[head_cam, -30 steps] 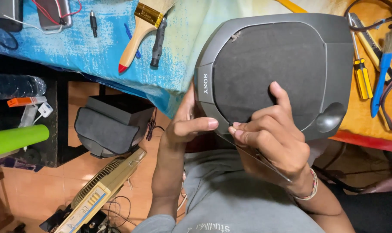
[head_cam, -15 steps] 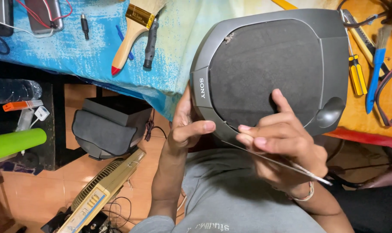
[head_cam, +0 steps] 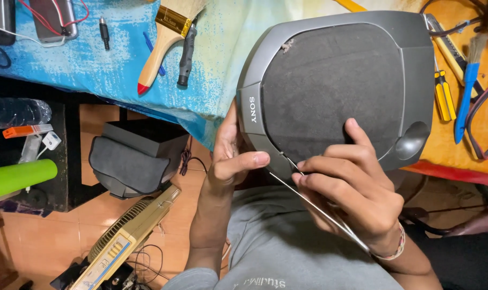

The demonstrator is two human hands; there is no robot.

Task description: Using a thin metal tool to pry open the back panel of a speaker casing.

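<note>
At the desk's [head_cam: 93, 70] near edge, the left hand [head_cam: 230, 161] clamps the grey speaker [head_cam: 341, 80] steady while the right hand's [head_cam: 351, 188] fingers pinch a thin metal rod [head_cam: 322, 209], probing the grille seam.

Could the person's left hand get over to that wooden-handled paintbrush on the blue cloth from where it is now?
Probably not freely: the left hand is gripping the edge of the grey speaker. The paintbrush lies uncovered on the cloth, so the way looks open once it lets go.
</note>
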